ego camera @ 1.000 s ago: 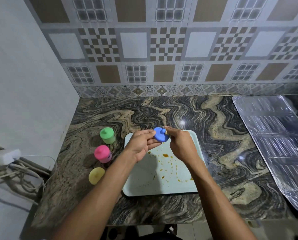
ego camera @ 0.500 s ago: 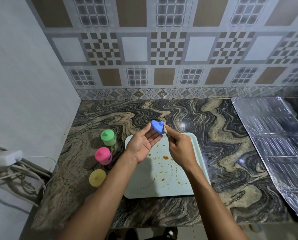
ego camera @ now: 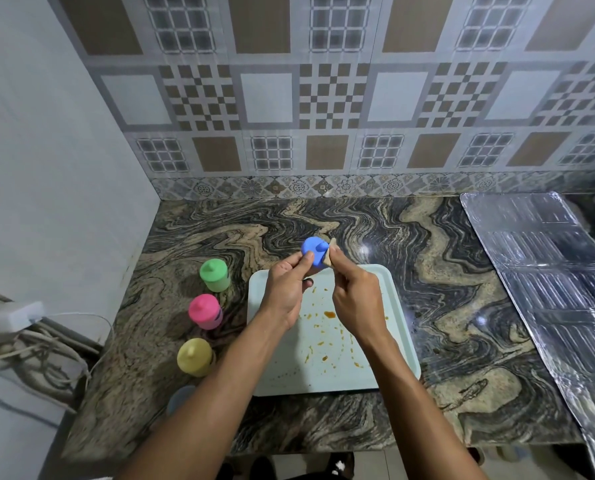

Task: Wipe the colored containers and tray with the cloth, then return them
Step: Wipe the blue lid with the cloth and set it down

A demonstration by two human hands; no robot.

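My left hand (ego camera: 286, 292) grips a blue container (ego camera: 314, 252) above the far edge of the pale tray (ego camera: 398, 327). My right hand (ego camera: 354, 303) pinches a small beige cloth (ego camera: 330, 255) against the container's right side. Orange stains speckle the tray's middle. To the left of the tray, a green container (ego camera: 214, 274), a pink container (ego camera: 204, 310) and a yellow container (ego camera: 194, 356) stand in a row on the marble counter (ego camera: 462, 306).
A grey lid-like round object (ego camera: 180, 398) lies near the counter's front left edge, partly behind my left forearm. A foil sheet (ego camera: 548, 282) covers the counter's right side. A white adapter with cables (ego camera: 15, 317) hangs by the left wall.
The blue container turned in my left hand, from tilted on my opened fingers to gripped with its top facing up. My right hand kept the cloth against it.
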